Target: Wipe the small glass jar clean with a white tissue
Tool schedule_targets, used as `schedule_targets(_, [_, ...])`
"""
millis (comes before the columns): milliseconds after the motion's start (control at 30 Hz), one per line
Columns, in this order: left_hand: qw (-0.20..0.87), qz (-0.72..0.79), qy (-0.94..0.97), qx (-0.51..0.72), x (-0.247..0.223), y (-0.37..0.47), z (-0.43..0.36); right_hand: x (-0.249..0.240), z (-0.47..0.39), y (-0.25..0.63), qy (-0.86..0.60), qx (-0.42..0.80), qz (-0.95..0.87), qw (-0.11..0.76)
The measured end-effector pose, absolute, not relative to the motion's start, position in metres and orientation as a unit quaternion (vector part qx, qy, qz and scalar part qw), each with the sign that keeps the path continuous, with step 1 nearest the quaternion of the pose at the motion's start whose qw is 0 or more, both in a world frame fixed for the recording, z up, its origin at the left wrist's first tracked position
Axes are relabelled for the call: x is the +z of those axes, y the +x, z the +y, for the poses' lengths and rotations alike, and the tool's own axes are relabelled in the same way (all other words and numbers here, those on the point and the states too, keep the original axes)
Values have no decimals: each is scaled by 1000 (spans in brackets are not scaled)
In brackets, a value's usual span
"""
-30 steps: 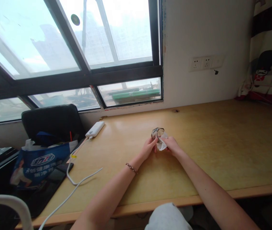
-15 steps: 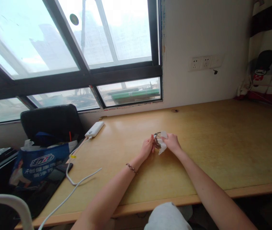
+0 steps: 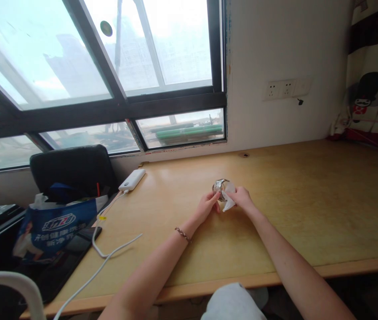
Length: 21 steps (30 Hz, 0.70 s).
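Over the middle of the wooden table (image 3: 295, 204), my left hand (image 3: 208, 204) grips a small, shiny, roundish metallic object (image 3: 219, 184) with an openwork look; its exact kind is too small to make out. My right hand (image 3: 242, 198) is closed on a white tissue (image 3: 229, 203), which presses against the object's right side. One corner of the tissue hangs down between the hands. Fingers of both hands partly cover the object. A braided bracelet (image 3: 182, 234) circles my left wrist.
A white power bank (image 3: 132, 180) lies at the table's left edge, its white cable (image 3: 109, 255) trailing toward the front. Beyond that edge are a blue printed bag (image 3: 58, 226) and a black chair (image 3: 72, 166). Wall sockets (image 3: 280, 89) sit above the table's back.
The metallic object has been turned, so its round open face shows more. The tissue has shifted with it, and my left fingers now sit lower on the object.
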<state>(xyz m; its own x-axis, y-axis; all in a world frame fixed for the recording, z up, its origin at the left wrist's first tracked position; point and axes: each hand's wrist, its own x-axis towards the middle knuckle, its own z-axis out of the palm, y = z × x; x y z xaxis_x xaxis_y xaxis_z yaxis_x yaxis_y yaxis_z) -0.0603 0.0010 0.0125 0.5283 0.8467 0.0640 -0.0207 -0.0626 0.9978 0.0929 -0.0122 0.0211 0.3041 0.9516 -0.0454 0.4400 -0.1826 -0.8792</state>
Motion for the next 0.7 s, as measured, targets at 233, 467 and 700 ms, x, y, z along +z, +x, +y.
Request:
schedule_targets(233, [627,362,581,371,7,-59,4,22,-11,96,-689,167,-585,393])
schedule_targets(467, [652,329,556,398,7,-59,8,16,-9,91,-691,243,-503,458])
schedule_targets(700, [618,310,633,349,15,-53,2,16,-9,83,-639,395,-340,566])
